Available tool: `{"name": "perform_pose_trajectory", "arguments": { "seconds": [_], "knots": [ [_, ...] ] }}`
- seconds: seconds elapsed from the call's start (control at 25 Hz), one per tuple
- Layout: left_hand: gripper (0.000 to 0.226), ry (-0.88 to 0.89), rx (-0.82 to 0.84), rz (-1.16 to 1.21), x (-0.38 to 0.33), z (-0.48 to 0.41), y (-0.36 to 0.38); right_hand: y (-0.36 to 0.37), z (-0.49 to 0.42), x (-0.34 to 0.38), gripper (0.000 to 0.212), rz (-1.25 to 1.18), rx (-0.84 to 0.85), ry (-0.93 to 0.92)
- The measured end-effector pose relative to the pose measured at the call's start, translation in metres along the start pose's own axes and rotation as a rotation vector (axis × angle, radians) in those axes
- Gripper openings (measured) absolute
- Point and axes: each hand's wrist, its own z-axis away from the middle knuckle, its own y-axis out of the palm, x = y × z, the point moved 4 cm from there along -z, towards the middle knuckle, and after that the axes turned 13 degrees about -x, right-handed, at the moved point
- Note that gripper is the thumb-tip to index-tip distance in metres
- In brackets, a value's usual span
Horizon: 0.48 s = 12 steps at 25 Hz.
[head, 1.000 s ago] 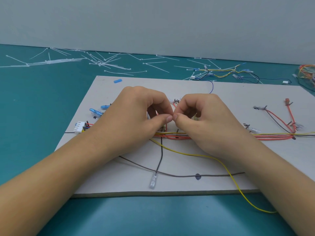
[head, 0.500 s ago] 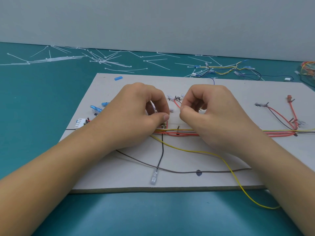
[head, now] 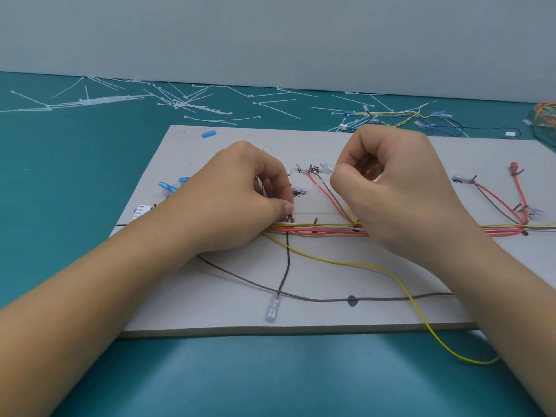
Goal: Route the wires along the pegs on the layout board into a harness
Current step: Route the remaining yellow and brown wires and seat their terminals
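Observation:
The grey layout board (head: 210, 296) lies flat in front of me. A bundle of red and yellow wires (head: 325, 230) runs left to right across it past short pegs (head: 316, 221). My left hand (head: 237, 200) pinches the bundle's wires with thumb and finger beside a peg. My right hand (head: 391, 191) is raised just to the right, fingers curled and thumb on forefinger; a short yellow wire (head: 350, 210) rises from the bundle under it. A loose yellow wire (head: 391, 272), a grey wire (head: 316, 299) and a black wire with a clear terminal (head: 273, 308) trail over the front half.
A white connector (head: 141, 210) and blue terminals (head: 167, 188) sit at the board's left; red branch wires (head: 496, 203) fan out at its right. White cable ties (head: 180, 103) lie scattered behind, with another harness (head: 406, 115) and a coil of coloured wires (head: 546, 114).
My right hand has left the left hand's fingertips, moving up and to the right. My left hand stays pinched at the peg.

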Motion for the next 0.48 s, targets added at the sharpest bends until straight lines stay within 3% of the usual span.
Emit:
{"name": "perform_pose_trajectory", "arguments": {
  "seconds": [0.28, 0.48],
  "knots": [
    [0.011, 0.051, -0.008, 0.005, -0.001, 0.002, -0.005, -0.001, -0.005, -0.01, 0.013, -0.063, 0.056, 0.12],
    [0.013, 0.097, -0.037, 0.0, -0.002, 0.001, -0.01, 0.004, -0.002, -0.013, 0.007, 0.023, 0.158, 0.086]
  ]
}}
